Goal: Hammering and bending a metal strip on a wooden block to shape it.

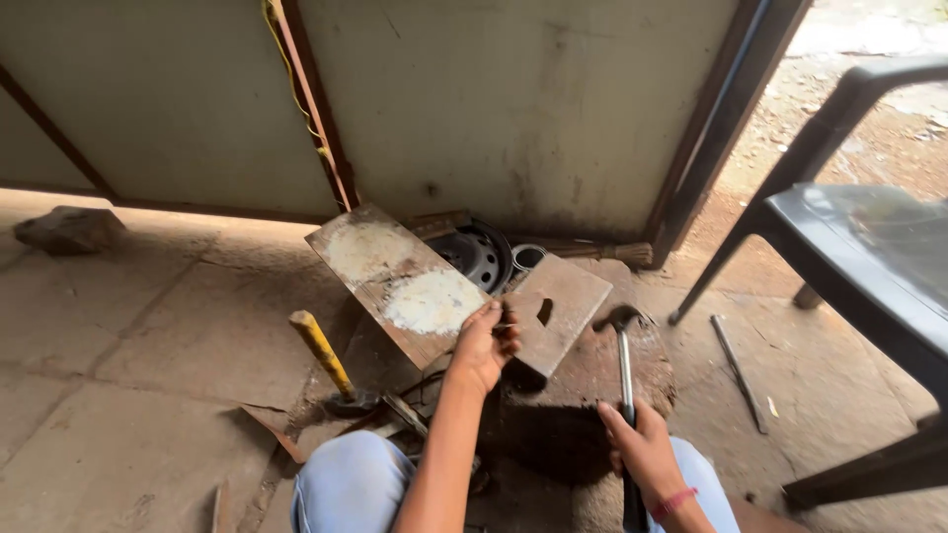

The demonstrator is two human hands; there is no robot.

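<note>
My left hand [484,343] pinches a small metal piece against a rusty square steel plate [568,296] that lies on a round rusty block [602,370] between my knees. A dark slot shows in the plate just right of my fingers. My right hand [642,449] is wrapped around the shaft of a hammer [624,345], whose dark head rests on the block to the right of the plate.
A long brown board with white patches [395,276] leans at the left of the plate. A yellow-handled tool [321,350] stands left of my knee. A black wheel rim [479,255] lies by the wall. A dark plastic chair [869,257] stands at the right, a metal rod [739,373] beside it, a stone [69,229] far left.
</note>
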